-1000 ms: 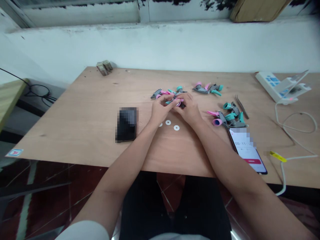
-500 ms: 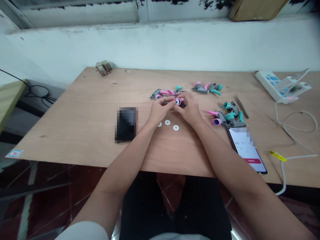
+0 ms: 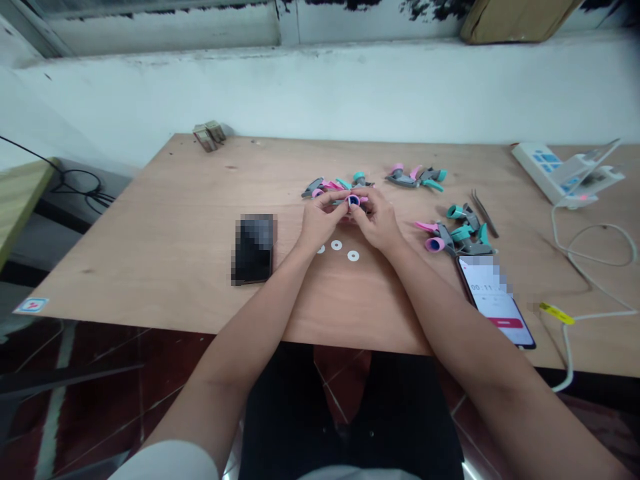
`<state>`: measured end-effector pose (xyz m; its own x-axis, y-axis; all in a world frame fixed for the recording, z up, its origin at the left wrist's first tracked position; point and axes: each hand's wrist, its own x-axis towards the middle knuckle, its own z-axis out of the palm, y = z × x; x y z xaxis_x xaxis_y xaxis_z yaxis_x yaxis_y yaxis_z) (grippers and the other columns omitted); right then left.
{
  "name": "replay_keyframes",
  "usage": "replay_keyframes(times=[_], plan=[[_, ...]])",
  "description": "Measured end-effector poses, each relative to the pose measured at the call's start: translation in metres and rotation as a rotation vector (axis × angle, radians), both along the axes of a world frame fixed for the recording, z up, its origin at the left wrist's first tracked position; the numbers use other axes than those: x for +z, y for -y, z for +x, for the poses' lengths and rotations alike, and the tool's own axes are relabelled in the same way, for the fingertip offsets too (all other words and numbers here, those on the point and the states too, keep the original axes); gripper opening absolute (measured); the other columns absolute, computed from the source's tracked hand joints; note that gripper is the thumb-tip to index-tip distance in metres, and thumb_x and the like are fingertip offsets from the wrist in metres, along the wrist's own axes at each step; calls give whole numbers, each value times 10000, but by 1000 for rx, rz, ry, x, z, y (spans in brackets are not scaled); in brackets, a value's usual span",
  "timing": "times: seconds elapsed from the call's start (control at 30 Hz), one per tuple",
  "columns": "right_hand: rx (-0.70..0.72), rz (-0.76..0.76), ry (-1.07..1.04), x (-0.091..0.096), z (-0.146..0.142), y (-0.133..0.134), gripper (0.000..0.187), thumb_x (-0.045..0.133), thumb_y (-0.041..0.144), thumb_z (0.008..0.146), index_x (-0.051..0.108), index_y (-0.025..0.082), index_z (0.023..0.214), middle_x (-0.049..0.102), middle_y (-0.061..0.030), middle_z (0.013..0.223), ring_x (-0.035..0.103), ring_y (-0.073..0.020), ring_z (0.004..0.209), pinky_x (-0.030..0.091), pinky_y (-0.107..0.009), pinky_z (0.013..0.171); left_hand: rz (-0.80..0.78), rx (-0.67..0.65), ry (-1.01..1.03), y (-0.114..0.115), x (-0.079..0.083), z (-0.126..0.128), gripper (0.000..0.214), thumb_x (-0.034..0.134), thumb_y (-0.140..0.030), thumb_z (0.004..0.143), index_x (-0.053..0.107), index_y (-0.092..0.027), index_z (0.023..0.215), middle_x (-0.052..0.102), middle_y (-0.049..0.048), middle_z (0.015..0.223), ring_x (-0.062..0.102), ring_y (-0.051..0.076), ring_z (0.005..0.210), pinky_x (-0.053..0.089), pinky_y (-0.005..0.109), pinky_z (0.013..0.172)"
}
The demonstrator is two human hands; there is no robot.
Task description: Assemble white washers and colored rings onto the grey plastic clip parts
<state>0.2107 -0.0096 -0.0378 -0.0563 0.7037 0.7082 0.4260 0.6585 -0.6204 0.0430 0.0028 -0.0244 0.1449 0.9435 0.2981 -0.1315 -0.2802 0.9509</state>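
Between both hands is a trigger spray head (image 3: 354, 200) with a pink collar, its dark round opening turned towards me. A thin white edge shows inside the opening, probably a washer standing tilted there. My left hand (image 3: 320, 219) is closed on the collar from the left, thumb at the rim. From the other side my right hand (image 3: 379, 219) grips the same spray head, thumb tip at the opening. Most of its body is hidden by the fingers. On the table below lie white ring washers (image 3: 353, 256), one partly covered by my left forearm.
More pink, teal and grey spray heads lie behind my hands (image 3: 313, 187), farther back (image 3: 415, 177) and to the right (image 3: 463, 231). Tweezers (image 3: 484, 213), a lit phone (image 3: 496, 300) and a white power strip (image 3: 543, 170) are at right. A dark phone (image 3: 254, 250) lies left.
The white washer that lay flat across the collar's opening now shows only as a thin edge, with the dark inside visible. Both hands stay in nearly the same place.
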Motion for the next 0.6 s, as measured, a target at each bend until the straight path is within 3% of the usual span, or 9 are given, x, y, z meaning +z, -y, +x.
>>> replay_keyframes(times=[0.23, 0.43, 0.6], plan=[[-18, -19, -13, 0, -1, 1, 438, 574, 647, 1046, 718, 254, 1177, 783, -109, 1175, 748, -272, 1088, 634, -452, 956, -12, 14, -13, 3, 3, 1, 266, 832, -272, 883, 840, -187, 1135, 845, 98, 1118, 809, 205, 946, 707, 355, 852], [16, -43, -90, -4, -1, -1, 477, 525, 658, 1074, 729, 243, 1191, 784, -109, 1183, 769, -260, 1060, 653, -442, 946, 11, 7, -26, 6, 4, 2, 264, 808, -312, 922, 829, -193, 1157, 832, 109, 1201, 813, 216, 975, 704, 331, 789], [31, -91, -95, -6, -1, -1, 493, 483, 672, 1085, 724, 257, 1199, 779, -90, 1134, 772, -241, 919, 671, -420, 824, 59, 36, -57, 7, 4, 3, 245, 814, -331, 925, 841, -206, 1133, 847, 91, 1135, 812, 204, 946, 690, 325, 816]])
